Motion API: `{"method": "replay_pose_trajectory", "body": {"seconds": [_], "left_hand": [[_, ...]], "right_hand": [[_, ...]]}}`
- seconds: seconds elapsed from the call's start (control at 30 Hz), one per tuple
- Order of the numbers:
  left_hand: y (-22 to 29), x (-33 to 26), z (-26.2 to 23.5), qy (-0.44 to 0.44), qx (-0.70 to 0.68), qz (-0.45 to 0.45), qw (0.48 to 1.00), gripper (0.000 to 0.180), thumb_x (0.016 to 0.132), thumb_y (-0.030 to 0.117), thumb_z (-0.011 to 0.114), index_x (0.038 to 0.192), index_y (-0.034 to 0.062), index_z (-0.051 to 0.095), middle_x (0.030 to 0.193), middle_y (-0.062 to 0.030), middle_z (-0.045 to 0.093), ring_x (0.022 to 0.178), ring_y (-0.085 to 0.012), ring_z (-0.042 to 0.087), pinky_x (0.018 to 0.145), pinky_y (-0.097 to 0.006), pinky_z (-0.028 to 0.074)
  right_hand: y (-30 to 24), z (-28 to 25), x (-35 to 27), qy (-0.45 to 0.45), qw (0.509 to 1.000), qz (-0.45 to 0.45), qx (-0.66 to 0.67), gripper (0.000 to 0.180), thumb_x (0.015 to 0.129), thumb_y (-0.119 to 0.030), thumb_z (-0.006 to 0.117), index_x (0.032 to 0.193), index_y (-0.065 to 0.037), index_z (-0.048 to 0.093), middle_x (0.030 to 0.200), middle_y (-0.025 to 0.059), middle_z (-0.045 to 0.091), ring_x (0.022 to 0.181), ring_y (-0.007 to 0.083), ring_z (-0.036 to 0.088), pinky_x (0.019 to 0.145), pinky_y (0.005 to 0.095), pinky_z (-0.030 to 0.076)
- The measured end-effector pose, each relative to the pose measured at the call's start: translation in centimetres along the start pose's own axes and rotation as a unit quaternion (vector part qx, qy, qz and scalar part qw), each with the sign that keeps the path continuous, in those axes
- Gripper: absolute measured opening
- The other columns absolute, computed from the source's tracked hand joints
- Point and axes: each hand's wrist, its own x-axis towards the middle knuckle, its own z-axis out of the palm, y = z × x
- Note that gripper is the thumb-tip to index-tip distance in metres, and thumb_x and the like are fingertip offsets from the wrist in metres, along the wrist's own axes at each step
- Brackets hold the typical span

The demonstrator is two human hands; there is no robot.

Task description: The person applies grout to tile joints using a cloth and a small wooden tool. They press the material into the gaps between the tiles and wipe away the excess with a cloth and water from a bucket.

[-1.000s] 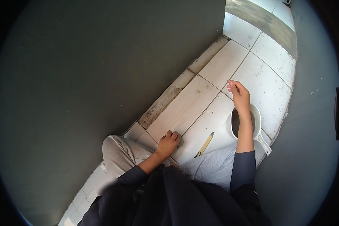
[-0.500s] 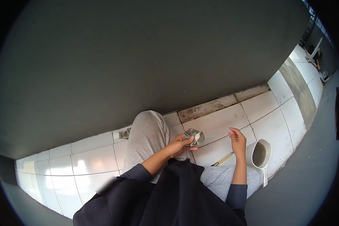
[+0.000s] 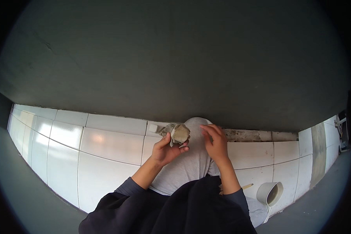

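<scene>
Head view: left hand (image 3: 164, 151) raised over knee (image 3: 191, 163), grip closed round dirty rag (image 3: 177, 133). Right hand (image 3: 215, 143) just beside rag, fingers loosely curled, holding nothing. White cup (image 3: 270, 193) well right of knee.

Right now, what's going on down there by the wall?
A person is crouched on a white tile floor against a dark wall. The left hand holds up a crumpled grey rag over the bent knee. The right hand hovers open beside it, apart from the rag as far as I can tell. A white cup stands on the floor to the right, with a stick lying near it. One strip along the wall is bare and rough.
</scene>
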Motion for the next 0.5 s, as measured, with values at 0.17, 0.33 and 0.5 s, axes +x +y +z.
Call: {"method": "replay_pose_trajectory", "body": {"seconds": [0.17, 0.33, 0.5], "left_hand": [[5.1, -1.8, -1.5, 0.021, 0.015, 0.120, 0.992, 0.051, 0.087, 0.046, 0.046, 0.126, 0.0133, 0.040, 0.105, -0.0067, 0.051, 0.083, -0.0164, 0.042, 0.077, -0.034, 0.037], [5.8, -3.3, -2.5, 0.086, 0.040, 0.122, 0.988, 0.050, 0.088, 0.046, 0.044, 0.125, 0.0115, 0.041, 0.105, -0.0058, 0.052, 0.084, -0.0157, 0.042, 0.078, -0.034, 0.037], [5.0, -2.7, -2.4, 0.081, 0.054, 0.085, 0.992, 0.049, 0.089, 0.045, 0.044, 0.123, 0.0099, 0.043, 0.111, -0.0072, 0.052, 0.085, -0.0157, 0.043, 0.080, -0.034, 0.037]], "right_hand": [[-2.2, 13.8, 4.1, -0.303, 0.935, -0.030, -0.184, 0.019, 0.079, -0.013, 0.055, 0.096, -0.011, 0.062, 0.101, 0.0081, 0.058, 0.094, 0.0277, 0.054, 0.075, 0.0373, 0.047], [1.8, 20.6, 1.7, -0.410, 0.836, 0.103, -0.350, 0.033, 0.081, -0.026, 0.054, 0.112, -0.014, 0.054, 0.108, 0.0119, 0.055, 0.107, 0.0285, 0.051, 0.082, 0.0408, 0.046], [3.3, 21.5, 2.3, -0.492, 0.808, 0.133, -0.296, 0.037, 0.084, -0.028, 0.048, 0.115, -0.008, 0.050, 0.104, 0.0117, 0.060, 0.093, 0.0203, 0.060, 0.072, 0.0351, 0.049]]}}
